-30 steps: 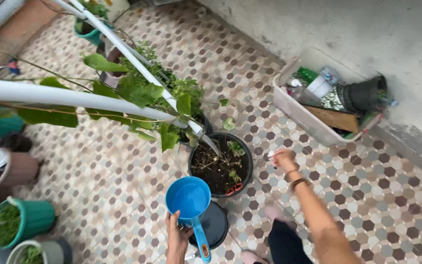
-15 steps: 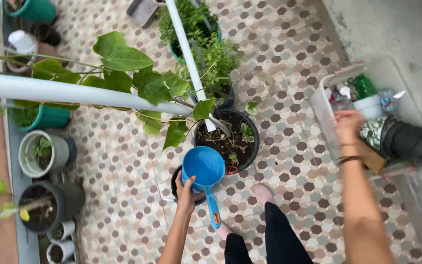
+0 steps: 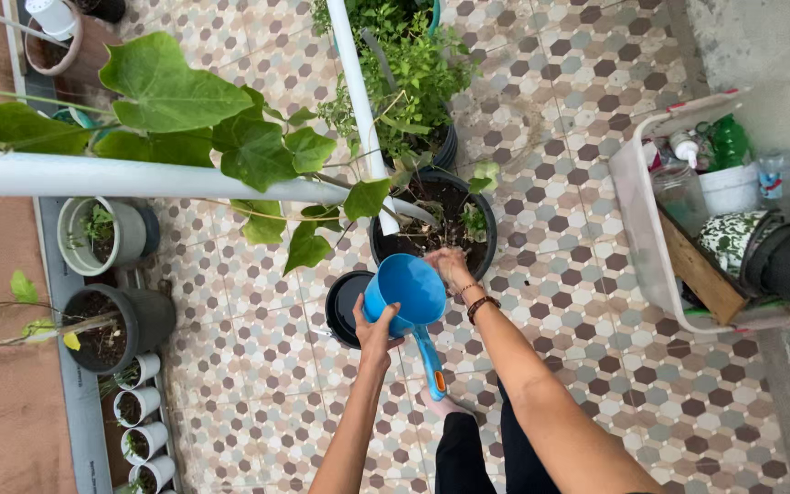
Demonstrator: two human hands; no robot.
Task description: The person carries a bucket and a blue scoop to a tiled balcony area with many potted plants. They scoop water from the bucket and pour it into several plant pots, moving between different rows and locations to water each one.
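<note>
Now my right hand [image 3: 448, 265] has come back from the plastic bin [image 3: 637, 215] to the black pot [image 3: 482, 240], fingers loose over the soil. My left hand [image 3: 374, 327] grips the blue scoop [image 3: 406, 293] beside it, tipped, not yet emptied I think.

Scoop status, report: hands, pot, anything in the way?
Left hand grips blue scoop by the bowl. Right hand at the soil pot rim. White pipe and leaves overhang the pot.

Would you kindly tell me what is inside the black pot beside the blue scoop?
The black pot holds dark soil, small green seedlings and a white pipe's foot. The right hand and blue scoop hide its near edge.
</note>
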